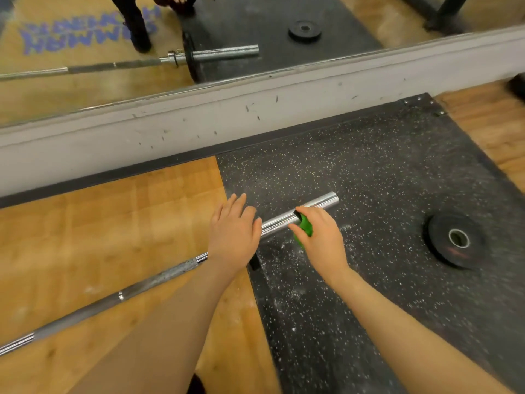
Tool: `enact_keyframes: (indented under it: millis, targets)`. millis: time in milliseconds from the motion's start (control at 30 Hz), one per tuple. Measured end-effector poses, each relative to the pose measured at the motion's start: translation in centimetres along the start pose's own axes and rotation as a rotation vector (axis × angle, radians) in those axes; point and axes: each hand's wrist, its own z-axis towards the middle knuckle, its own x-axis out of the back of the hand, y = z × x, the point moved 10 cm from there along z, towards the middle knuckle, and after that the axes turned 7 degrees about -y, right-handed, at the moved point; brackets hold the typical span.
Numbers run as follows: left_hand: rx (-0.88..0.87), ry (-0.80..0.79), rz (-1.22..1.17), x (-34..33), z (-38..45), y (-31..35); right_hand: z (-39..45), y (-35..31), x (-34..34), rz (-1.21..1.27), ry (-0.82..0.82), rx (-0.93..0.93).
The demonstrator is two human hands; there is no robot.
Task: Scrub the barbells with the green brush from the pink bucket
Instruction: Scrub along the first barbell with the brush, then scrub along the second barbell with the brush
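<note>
While your right hand [318, 240] grips the green brush [304, 229] against the barbell [301, 216] sleeve, your open left hand [233, 237] steadies it; scrub along next.

A floor of wooden boards [113, 223] and black speckled rubber matting [369, 180] carries a long steel barbell [159, 277] under the hands and a round black weight plate [454, 241] right of them.

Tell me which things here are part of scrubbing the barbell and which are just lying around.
Part of the job: barbell, green brush gripped in the right hand, left hand resting on the bar.

Lying about: black weight plate on the rubber mat, mirror on the wall.
</note>
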Motion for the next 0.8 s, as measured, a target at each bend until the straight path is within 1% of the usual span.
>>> enact_keyframes:
  millis: [233,400,533,667,800]
  targets:
    - [-0.036,-0.088,0.014,13.8,-4.1,4.7,-4.3,-9.2,10.9,0.066,-0.004,-0.182]
    - [-0.106,-0.127,-0.022,24.9,-6.5,10.8,-7.7,-16.5,21.1,0.086,0.043,-0.264]
    - [-0.2,-0.152,-0.019,32.6,-8.4,16.4,-11.1,-21.0,29.5,0.062,0.069,-0.329]
    - [-0.271,-0.193,-0.031,37.8,-10.1,21.3,-14.8,-23.8,36.0,0.06,0.086,-0.395]
    - [-0.363,-0.217,-0.028,41.0,-11.4,26.1,-18.6,-25.4,41.0,0.019,0.129,-0.479]
